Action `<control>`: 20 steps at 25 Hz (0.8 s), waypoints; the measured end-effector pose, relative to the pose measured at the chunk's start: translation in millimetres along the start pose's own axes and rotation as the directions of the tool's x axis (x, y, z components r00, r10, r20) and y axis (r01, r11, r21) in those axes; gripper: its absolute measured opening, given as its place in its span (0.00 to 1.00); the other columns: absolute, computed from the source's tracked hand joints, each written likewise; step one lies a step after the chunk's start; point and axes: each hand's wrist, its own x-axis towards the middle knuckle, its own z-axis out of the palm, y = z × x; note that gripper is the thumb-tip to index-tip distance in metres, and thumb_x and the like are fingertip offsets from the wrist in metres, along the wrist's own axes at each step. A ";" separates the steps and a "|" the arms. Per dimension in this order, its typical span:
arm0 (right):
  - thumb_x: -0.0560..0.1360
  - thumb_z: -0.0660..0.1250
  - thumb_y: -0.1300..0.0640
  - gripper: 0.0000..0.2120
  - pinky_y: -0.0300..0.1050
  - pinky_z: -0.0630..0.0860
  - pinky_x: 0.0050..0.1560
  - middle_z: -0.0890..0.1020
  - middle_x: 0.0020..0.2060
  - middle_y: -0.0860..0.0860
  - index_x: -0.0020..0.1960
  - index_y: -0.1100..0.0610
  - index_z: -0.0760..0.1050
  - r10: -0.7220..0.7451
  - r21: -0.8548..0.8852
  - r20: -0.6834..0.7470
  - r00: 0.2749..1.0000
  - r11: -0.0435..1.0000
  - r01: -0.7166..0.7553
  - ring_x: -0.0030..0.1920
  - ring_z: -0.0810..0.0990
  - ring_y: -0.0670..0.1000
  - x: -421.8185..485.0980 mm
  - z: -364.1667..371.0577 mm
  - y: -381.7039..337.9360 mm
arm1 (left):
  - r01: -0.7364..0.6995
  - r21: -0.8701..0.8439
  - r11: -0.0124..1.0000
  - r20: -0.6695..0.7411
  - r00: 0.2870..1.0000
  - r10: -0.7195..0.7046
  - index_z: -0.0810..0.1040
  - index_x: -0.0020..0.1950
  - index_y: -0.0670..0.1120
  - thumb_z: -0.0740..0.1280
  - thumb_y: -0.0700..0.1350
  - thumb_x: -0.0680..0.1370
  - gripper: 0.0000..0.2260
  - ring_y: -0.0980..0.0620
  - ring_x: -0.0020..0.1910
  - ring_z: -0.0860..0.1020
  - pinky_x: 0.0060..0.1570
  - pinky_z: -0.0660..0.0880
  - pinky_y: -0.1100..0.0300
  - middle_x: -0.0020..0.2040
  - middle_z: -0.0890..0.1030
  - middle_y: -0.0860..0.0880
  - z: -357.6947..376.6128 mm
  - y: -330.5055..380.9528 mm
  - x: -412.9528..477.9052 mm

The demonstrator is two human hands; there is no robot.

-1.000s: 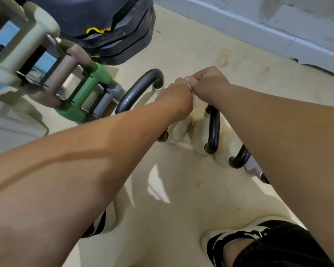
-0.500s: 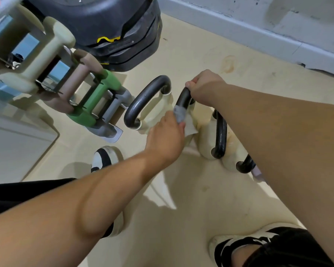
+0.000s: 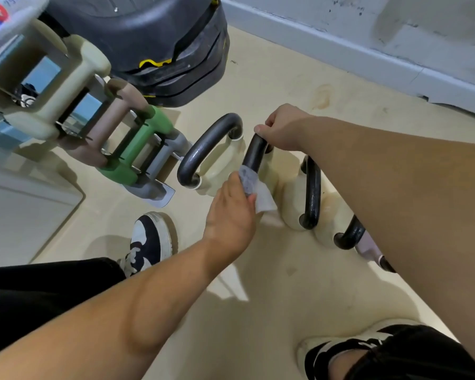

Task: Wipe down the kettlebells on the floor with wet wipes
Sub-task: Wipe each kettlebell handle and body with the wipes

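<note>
Head: left fingers (image 3: 235, 185) clamp wipe (image 3: 248, 179) on kettlebell handle (image 3: 254, 153); right fingers (image 3: 272, 122) grip handle.

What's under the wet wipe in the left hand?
The second kettlebell's dark handle: the wet wipe wraps its lower stretch, gripped by the left hand. The right hand holds the handle's top. The wrapped stretch and its lower joint are hidden.

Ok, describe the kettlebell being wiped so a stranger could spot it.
From the dumbbell rack on the left, a row of cream kettlebells runs right. It's the second kettlebell, the only one with a wet wipe wrapped round its black handle.
</note>
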 end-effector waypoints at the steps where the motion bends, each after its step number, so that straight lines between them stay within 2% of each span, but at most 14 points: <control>1: 0.82 0.62 0.45 0.21 0.44 0.65 0.35 0.75 0.34 0.53 0.54 0.63 0.80 0.002 -0.006 -0.008 1.000 1.000 -0.002 0.37 0.73 0.55 0.1 2.3 -0.3 | 0.038 0.025 0.999 0.028 0.999 -0.038 0.67 0.68 0.39 0.59 0.48 0.84 0.17 0.41 0.57 0.77 0.56 0.72 0.50 0.60 0.77 0.41 -1.5 5.1 10.1; 4: 0.82 0.62 0.45 0.21 0.44 0.64 0.35 0.73 0.33 0.53 0.53 0.64 0.80 0.010 0.020 -0.023 1.000 1.000 -0.009 0.39 0.72 0.57 0.7 3.8 4.9 | 0.216 -0.047 0.975 0.150 0.967 -0.207 0.69 0.64 0.40 0.55 0.51 0.85 0.16 0.40 0.55 0.79 0.50 0.73 0.50 0.55 0.79 0.43 -14.5 31.1 62.2; 6: 0.81 0.63 0.46 0.21 0.43 0.65 0.36 0.73 0.33 0.53 0.52 0.64 0.81 0.006 0.071 -0.029 1.000 0.997 -0.004 0.41 0.71 0.56 0.9 4.8 6.5 | 0.251 -0.130 0.959 0.268 0.940 -0.209 0.72 0.65 0.37 0.55 0.46 0.85 0.15 0.39 0.59 0.78 0.52 0.72 0.51 0.59 0.79 0.40 -23.2 41.5 90.4; 7: 0.81 0.64 0.45 0.21 0.43 0.66 0.37 0.73 0.34 0.54 0.50 0.64 0.81 0.009 0.096 -0.030 1.000 0.995 -0.006 0.40 0.70 0.56 2.1 4.5 7.4 | 0.251 -0.077 0.965 0.296 0.930 -0.219 0.73 0.66 0.37 0.56 0.44 0.84 0.15 0.39 0.62 0.76 0.54 0.72 0.53 0.61 0.77 0.40 -26.9 48.0 90.7; 8: 0.81 0.64 0.45 0.21 0.44 0.66 0.37 0.73 0.34 0.54 0.47 0.64 0.80 0.012 0.105 -0.023 1.000 0.994 -0.009 0.40 0.70 0.56 2.8 4.0 8.3 | 0.179 0.060 0.982 0.256 0.948 -0.188 0.72 0.67 0.39 0.58 0.45 0.84 0.15 0.39 0.64 0.74 0.56 0.71 0.54 0.63 0.76 0.41 -22.5 46.4 85.8; 9: 0.81 0.64 0.45 0.20 0.44 0.66 0.37 0.73 0.34 0.54 0.45 0.63 0.78 0.005 0.097 -0.016 1.000 0.995 -0.004 0.40 0.70 0.56 3.1 3.5 8.8 | 0.231 0.026 0.973 0.211 0.950 -0.231 0.70 0.67 0.40 0.59 0.47 0.83 0.15 0.39 0.65 0.73 0.57 0.71 0.53 0.63 0.76 0.42 -19.0 42.8 76.7; 10: 0.81 0.64 0.45 0.19 0.44 0.67 0.39 0.75 0.37 0.54 0.47 0.61 0.77 -0.005 0.080 -0.014 1.000 0.997 0.006 0.41 0.72 0.56 2.9 3.7 8.7 | 0.241 -0.096 0.966 0.150 0.963 -0.225 0.68 0.66 0.41 0.59 0.49 0.83 0.15 0.39 0.63 0.75 0.54 0.72 0.51 0.61 0.76 0.42 -12.0 32.8 62.3; 11: 0.81 0.63 0.44 0.18 0.45 0.68 0.42 0.77 0.41 0.54 0.51 0.60 0.78 -0.010 0.066 -0.006 1.000 0.998 0.011 0.44 0.74 0.56 2.5 4.1 9.1 | 0.184 -0.140 0.973 0.096 0.980 -0.172 0.67 0.65 0.42 0.59 0.49 0.83 0.15 0.39 0.59 0.76 0.51 0.73 0.49 0.58 0.76 0.42 -8.7 22.6 46.8; 13: 0.82 0.61 0.43 0.19 0.45 0.68 0.50 0.80 0.51 0.54 0.62 0.57 0.77 -0.021 0.086 0.013 1.000 0.996 0.020 0.50 0.76 0.55 -0.4 6.6 8.2 | 0.079 -0.073 0.994 0.032 0.997 -0.077 0.65 0.67 0.42 0.59 0.49 0.83 0.16 0.40 0.55 0.76 0.51 0.74 0.46 0.57 0.76 0.42 -7.9 10.0 23.8; 15: 0.83 0.59 0.44 0.20 0.44 0.68 0.55 0.82 0.57 0.54 0.66 0.56 0.76 -0.057 0.095 0.013 0.998 0.994 0.056 0.54 0.76 0.54 -4.7 10.7 5.4 | -0.020 0.052 0.998 0.043 0.999 0.018 0.65 0.68 0.41 0.59 0.50 0.83 0.18 0.40 0.55 0.77 0.51 0.74 0.46 0.59 0.76 0.42 -9.5 -2.3 9.8; 17: 0.83 0.59 0.44 0.19 0.43 0.68 0.54 0.82 0.57 0.54 0.65 0.55 0.77 -0.042 0.076 -0.005 0.999 0.996 0.042 0.53 0.76 0.53 -7.3 8.3 6.7 | -0.062 0.108 0.992 0.093 0.994 0.052 0.66 0.66 0.41 0.57 0.50 0.84 0.16 0.40 0.54 0.78 0.48 0.73 0.48 0.57 0.77 0.42 -18.6 2.3 20.1; 20: 0.81 0.63 0.43 0.18 0.45 0.72 0.55 0.82 0.55 0.52 0.62 0.54 0.80 -0.004 0.115 -0.018 1.000 0.993 0.006 0.54 0.77 0.54 -8.5 0.9 14.7 | 0.005 0.213 0.977 0.247 0.967 -0.059 0.67 0.66 0.41 0.55 0.47 0.85 0.13 0.40 0.48 0.78 0.45 0.73 0.49 0.51 0.74 0.44 -28.7 31.4 68.2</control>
